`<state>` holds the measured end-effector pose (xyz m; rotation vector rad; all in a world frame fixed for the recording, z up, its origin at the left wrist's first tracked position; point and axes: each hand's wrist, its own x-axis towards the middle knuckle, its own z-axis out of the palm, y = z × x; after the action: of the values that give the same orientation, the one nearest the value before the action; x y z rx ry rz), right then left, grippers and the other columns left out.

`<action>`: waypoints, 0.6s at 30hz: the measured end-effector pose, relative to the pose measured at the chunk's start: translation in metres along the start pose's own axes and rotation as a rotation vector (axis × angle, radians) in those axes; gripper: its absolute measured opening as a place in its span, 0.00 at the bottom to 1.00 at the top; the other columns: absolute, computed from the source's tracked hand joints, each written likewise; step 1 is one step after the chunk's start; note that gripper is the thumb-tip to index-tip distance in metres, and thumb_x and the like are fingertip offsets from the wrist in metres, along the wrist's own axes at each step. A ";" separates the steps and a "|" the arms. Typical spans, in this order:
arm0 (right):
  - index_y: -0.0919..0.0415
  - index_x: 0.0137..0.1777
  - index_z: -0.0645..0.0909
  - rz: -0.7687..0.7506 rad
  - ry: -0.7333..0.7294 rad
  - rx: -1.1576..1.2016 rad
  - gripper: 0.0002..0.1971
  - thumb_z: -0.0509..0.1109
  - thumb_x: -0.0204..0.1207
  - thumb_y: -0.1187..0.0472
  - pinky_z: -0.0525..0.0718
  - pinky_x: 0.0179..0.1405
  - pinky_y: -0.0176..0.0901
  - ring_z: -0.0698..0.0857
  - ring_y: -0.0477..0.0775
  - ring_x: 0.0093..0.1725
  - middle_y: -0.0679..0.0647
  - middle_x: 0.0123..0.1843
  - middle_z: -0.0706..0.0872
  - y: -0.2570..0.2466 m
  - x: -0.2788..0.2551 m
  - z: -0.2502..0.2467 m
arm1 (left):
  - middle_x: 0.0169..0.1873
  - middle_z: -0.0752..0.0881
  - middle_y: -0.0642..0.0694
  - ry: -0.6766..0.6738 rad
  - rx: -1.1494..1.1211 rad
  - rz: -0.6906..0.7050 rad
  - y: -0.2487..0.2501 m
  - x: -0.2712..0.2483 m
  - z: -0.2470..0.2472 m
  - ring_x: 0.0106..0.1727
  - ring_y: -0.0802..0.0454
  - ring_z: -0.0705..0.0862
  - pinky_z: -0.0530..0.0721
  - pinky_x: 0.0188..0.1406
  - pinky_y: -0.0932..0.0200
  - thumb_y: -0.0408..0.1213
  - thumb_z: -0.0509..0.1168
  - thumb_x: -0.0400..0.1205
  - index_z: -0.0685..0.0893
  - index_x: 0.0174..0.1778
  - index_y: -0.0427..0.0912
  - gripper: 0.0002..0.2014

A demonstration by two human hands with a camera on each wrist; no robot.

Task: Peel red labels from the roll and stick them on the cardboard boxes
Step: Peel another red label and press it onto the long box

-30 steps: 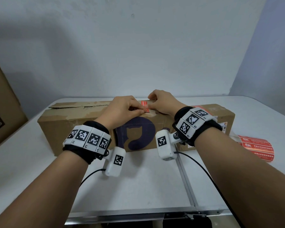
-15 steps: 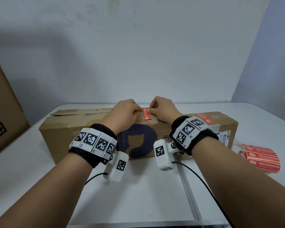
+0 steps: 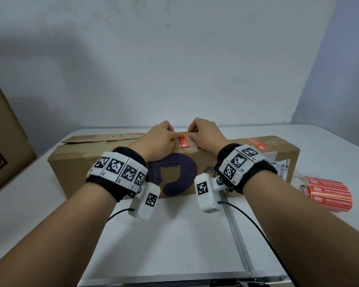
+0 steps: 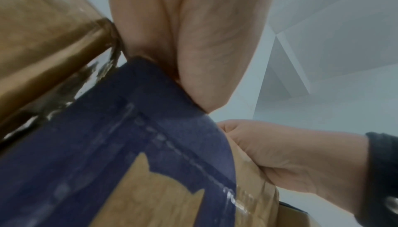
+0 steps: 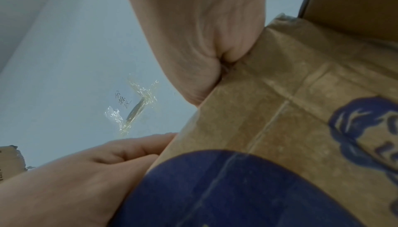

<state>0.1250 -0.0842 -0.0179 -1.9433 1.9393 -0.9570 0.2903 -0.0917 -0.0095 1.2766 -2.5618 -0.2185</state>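
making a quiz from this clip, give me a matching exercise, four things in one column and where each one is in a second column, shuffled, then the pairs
Things
1. red label
2. label roll
3. long cardboard box
4. big cardboard box

Places
A. far left edge of the view
B. on the table, right of the long box
C. on the long box's top, between the hands
D. lying across the table under both hands

Pairs: 1-C, 2-B, 3-D, 4-A

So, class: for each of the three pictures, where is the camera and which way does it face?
Head: looks forward and down at the long cardboard box, both forearms, the red label.
Left wrist: under the left hand, looking up along the box front.
Right wrist: under the right hand, likewise.
Shared: both wrist views show the box's blue print and the opposite hand.
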 end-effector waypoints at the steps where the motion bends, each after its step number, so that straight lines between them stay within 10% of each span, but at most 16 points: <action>1: 0.66 0.58 0.81 0.001 0.001 0.004 0.11 0.65 0.79 0.63 0.80 0.65 0.54 0.81 0.60 0.63 0.61 0.61 0.85 0.000 0.000 0.000 | 0.63 0.74 0.43 -0.012 0.001 -0.010 0.001 0.001 -0.001 0.64 0.47 0.74 0.68 0.61 0.61 0.33 0.52 0.85 0.76 0.74 0.54 0.22; 8: 0.66 0.61 0.81 0.004 -0.013 0.001 0.12 0.64 0.80 0.64 0.79 0.67 0.53 0.81 0.60 0.65 0.61 0.63 0.84 0.000 -0.003 -0.002 | 0.65 0.71 0.43 -0.072 0.034 -0.077 0.008 0.006 -0.003 0.69 0.44 0.71 0.68 0.74 0.52 0.33 0.51 0.84 0.71 0.77 0.51 0.24; 18: 0.65 0.60 0.82 0.004 -0.001 0.021 0.11 0.63 0.80 0.66 0.81 0.62 0.46 0.82 0.57 0.63 0.59 0.62 0.84 0.002 -0.005 -0.003 | 0.62 0.75 0.46 0.004 -0.007 -0.064 0.008 -0.008 -0.006 0.63 0.49 0.76 0.72 0.64 0.58 0.35 0.52 0.85 0.81 0.70 0.48 0.20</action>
<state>0.1221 -0.0790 -0.0179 -1.9268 1.9238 -0.9709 0.2902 -0.0809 -0.0033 1.3565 -2.5170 -0.2368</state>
